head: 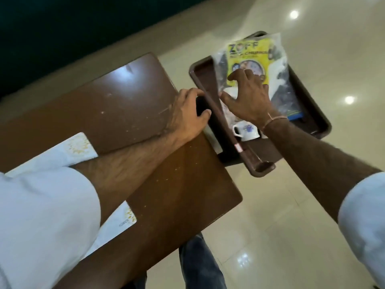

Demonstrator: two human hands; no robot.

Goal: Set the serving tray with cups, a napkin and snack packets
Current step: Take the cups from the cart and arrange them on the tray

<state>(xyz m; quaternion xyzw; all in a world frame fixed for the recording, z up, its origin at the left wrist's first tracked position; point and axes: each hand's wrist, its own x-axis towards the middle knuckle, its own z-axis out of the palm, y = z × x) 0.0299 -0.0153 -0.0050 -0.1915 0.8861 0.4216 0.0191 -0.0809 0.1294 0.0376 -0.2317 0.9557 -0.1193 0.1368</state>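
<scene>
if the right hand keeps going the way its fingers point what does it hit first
The right hand already has its fingers on the yellow snack packet lying over the brown tray, so it would press into the packet first; depth beneath is unclear.

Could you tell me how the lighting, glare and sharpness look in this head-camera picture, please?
Head view: bright ceiling-light reflections glare off the glossy floor and the brown table; the upper left corner falls into near-black; wide-angle distortion tilts and bends the table edges; the yellow snack packet and its lettering are slightly soft, as is the right hand resting on it; the left hand grips the tray rim.
</scene>
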